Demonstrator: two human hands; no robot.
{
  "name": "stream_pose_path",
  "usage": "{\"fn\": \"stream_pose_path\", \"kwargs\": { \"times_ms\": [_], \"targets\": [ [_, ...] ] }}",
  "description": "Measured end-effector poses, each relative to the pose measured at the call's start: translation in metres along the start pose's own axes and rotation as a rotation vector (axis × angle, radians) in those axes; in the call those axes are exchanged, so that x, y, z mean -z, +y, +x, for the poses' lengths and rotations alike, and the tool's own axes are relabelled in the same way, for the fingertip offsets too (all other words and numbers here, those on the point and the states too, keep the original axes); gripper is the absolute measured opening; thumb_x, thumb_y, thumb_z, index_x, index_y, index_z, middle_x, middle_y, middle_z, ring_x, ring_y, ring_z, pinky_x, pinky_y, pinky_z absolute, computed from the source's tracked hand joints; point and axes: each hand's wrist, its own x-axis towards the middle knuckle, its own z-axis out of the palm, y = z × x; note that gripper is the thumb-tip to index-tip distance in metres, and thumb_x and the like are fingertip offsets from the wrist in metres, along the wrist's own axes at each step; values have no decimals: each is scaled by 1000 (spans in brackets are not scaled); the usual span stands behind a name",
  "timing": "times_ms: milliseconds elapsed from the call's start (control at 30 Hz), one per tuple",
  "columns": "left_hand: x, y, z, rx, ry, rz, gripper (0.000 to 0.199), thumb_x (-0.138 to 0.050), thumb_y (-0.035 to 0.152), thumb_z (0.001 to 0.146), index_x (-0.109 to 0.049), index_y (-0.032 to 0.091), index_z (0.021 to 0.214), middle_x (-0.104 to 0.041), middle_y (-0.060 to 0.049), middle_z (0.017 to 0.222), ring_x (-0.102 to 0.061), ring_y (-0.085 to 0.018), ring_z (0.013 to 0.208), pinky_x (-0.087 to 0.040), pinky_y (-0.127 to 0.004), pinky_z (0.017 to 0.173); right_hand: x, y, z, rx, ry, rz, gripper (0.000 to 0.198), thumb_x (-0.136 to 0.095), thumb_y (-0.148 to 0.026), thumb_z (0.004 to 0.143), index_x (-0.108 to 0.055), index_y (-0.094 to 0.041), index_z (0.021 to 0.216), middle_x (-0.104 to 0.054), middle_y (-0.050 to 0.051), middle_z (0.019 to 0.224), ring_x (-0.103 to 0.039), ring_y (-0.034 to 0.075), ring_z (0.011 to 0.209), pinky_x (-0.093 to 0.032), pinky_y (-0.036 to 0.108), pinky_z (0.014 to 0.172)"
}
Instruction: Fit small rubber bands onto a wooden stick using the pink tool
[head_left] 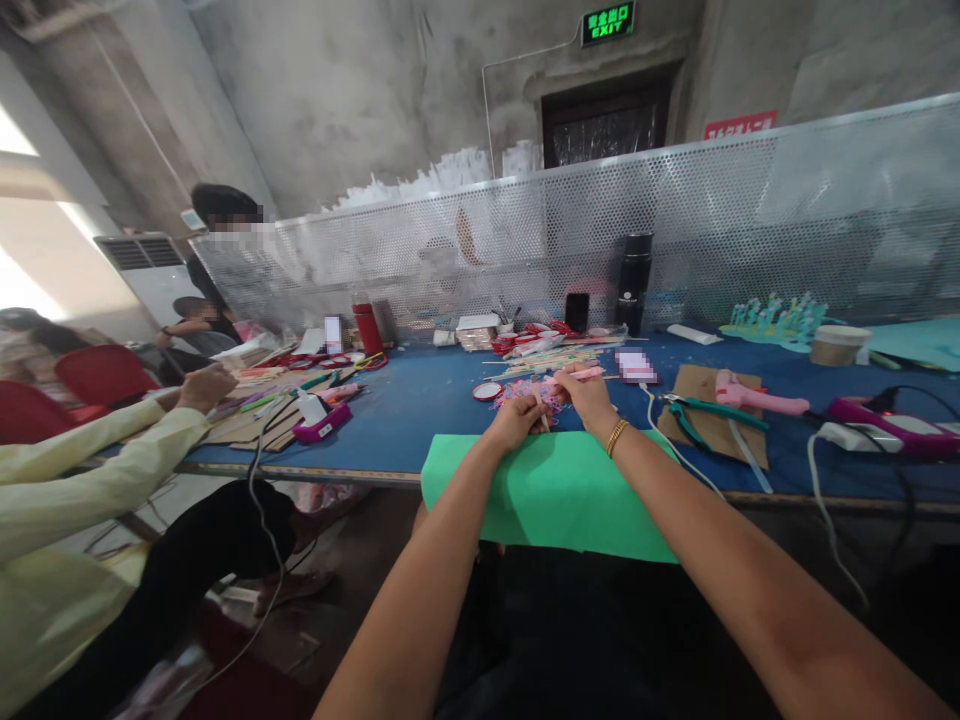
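Fingers closed, my left hand (517,418) pinches a short pale stick (541,410) at the table's front edge. Just right of it, my right hand (590,400) grips a slim pink pen-like tool (589,373); its tip points left, close to the stick. I cannot tell whether the two touch. Beneath and behind both hands lies a heap of pink and purple shreds (514,388), partly covered by my fingers. A green sheet (555,490) hangs over the table edge and across my lap, under my forearms.
To the right, green-handled pliers (694,425) and a pink glue gun (757,393) lie on cardboard (697,385). A phone (636,367) rests by a white cable. Behind stand a black flask (634,285) and a perforated screen (450,240). At left, a co-worker's hand (206,387) works.
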Motion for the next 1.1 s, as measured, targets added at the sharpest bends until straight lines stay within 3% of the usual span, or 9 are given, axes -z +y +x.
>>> {"fn": "stream_pose_path", "kwargs": {
  "times_ms": [167, 333, 500, 667, 833, 1000, 1100],
  "targets": [
    [0, 1, -1, -14, -18, 12, 33, -65, 47, 81, -59, 15, 75, -64, -1, 67, -52, -9, 54, -42, -23, 56, 0, 0, 0, 9, -78, -12, 31, -75, -43, 64, -55, -20, 60, -61, -2, 52, -54, 10, 45, -43, 21, 43],
    [1, -1, 0, -14, -5, 16, 36, -67, 49, 80, -58, 15, 73, -65, -2, 67, -52, -10, 54, -44, -24, 57, 0, 0, -1, 17, -11, -23, 32, -76, -44, 64, -56, -20, 61, -61, -2, 50, -54, 10, 44, -44, 21, 43],
    [1, -3, 2, -26, -28, 2, 36, -67, 50, 79, -59, 15, 75, -64, -1, 66, -53, -10, 54, -44, -24, 56, 0, 2, 0, 16, -87, -7, 29, -75, -41, 64, -56, -20, 61, -62, -2, 52, -55, 11, 46, -44, 20, 44],
    [1, -5, 3, -10, 8, 13, 38, -67, 51, 77, -56, 15, 72, -65, -1, 67, -53, -9, 53, -43, -23, 54, 0, 0, -1, 24, -6, -6, 31, -76, -43, 64, -56, -19, 60, -60, -3, 50, -53, 10, 43, -43, 20, 43],
    [2, -2, 2, -25, -22, 9, 35, -66, 49, 79, -59, 15, 76, -64, 0, 65, -53, -9, 53, -43, -22, 55, -1, 0, -1, -7, -81, 26, 33, -79, -44, 61, -56, -19, 61, -61, -2, 52, -55, 10, 45, -43, 20, 44],
    [1, -2, 2, -6, -4, 13, 35, -66, 48, 79, -58, 14, 75, -65, -1, 66, -53, -9, 53, -43, -23, 55, 0, 2, 0, -2, -28, 22, 32, -78, -43, 63, -56, -19, 61, -61, -3, 51, -54, 10, 44, -43, 20, 43],
    [1, -3, 2, -17, -14, 18, 35, -65, 49, 80, -59, 15, 75, -64, 0, 64, -53, -9, 53, -42, -22, 55, 0, 3, 1, 6, -63, 29, 32, -78, -43, 63, -56, -19, 62, -62, -2, 53, -55, 10, 45, -44, 21, 44]
  ]
}}
